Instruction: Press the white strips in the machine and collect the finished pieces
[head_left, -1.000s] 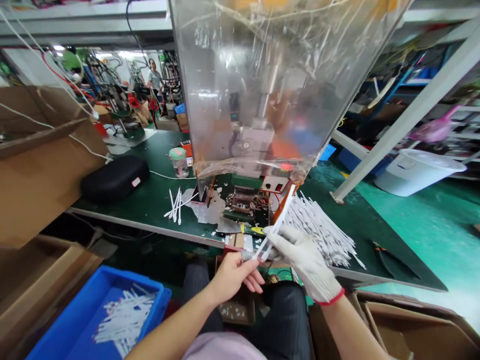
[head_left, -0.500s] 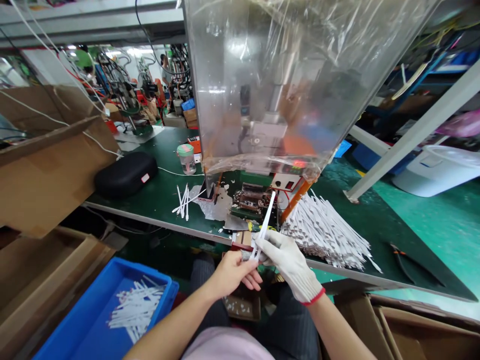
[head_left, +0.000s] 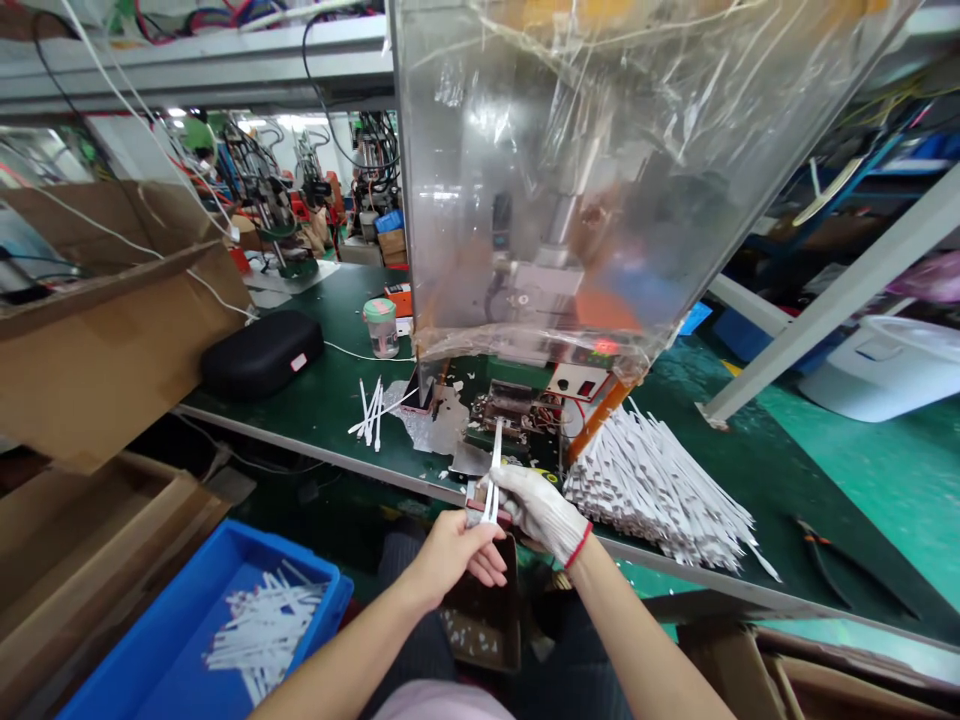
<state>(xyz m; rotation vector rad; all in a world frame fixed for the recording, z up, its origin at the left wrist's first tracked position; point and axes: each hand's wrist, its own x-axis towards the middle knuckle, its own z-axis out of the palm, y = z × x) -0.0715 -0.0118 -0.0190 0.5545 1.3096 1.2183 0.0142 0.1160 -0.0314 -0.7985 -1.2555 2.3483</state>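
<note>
A narrow white strip (head_left: 497,446), split in two toward its lower end, points away from me toward the machine's small metal fixture (head_left: 508,402). My bare left hand (head_left: 459,552) pinches its near end between thumb and fingers. Farther up the strip, my right hand (head_left: 534,508), in a white knitted glove with a red cuff, closes its fingertips on it. Just beneath both hands is the bench edge with a small reddish-brown block, partly covered by them. Whether the strip's far tip touches the fixture I cannot tell.
A large pile of white strips (head_left: 660,490) lies right of the machine, pliers (head_left: 821,560) beyond. Several strips (head_left: 371,412) lie on the left. A blue bin (head_left: 176,570) holds more. Plastic film wraps the machine's cover (head_left: 480,240). A jar (head_left: 381,330) and black case (head_left: 262,353) stand behind.
Both hands have moved left and slightly down in the picture, with the strip now more upright and its far tip in front of the fixture. The camera view has shifted a little.
</note>
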